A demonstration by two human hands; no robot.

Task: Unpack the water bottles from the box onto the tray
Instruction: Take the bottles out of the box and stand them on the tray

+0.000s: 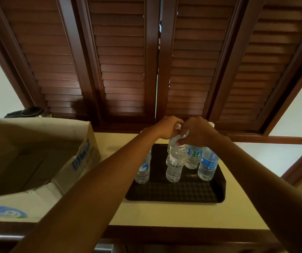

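Both hands [183,131] curled on bottle tops [178,138]

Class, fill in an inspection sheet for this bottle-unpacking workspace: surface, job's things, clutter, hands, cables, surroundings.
Surface: pale yellow counter with a dark wooden front edge.
Job's things: open cardboard box at left, no bottles visible inside; black tray at centre; at least five water bottles standing upright on it.
Clutter: dark object behind the box, too dim to identify.
Hands: left hand and right hand both grip bottle tops at the tray's far side.
Cables: nothing seen.
Surroundings: brown louvred shutters behind the counter; pale walls either side.
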